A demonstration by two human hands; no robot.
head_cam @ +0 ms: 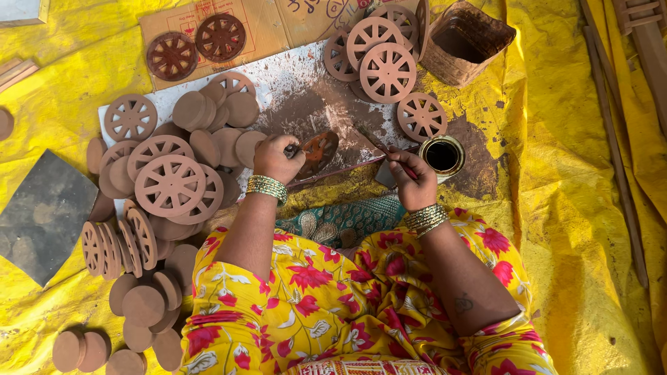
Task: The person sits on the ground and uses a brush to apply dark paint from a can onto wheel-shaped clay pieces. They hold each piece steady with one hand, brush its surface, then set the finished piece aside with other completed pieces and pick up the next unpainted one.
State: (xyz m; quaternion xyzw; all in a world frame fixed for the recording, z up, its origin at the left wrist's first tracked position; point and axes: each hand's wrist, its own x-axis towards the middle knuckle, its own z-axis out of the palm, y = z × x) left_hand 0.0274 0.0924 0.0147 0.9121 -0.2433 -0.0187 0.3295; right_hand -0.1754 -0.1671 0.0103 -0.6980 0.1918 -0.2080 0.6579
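A big yellow sheet (570, 229), wrinkled and shiny, covers the ground. On it lies a paint-stained board (313, 90). Piles of round clay wheels (170, 184) with spokes, dull and brown, sit to the left and at the top. A woven box (465, 42) stands near the top. The left hand (276, 160) pinches a small wet red-brown disc (318, 151), half hidden by the fingers. The right hand (411, 182) is curled around a thin brush (375, 144) beside a little round paint pot (442, 155).
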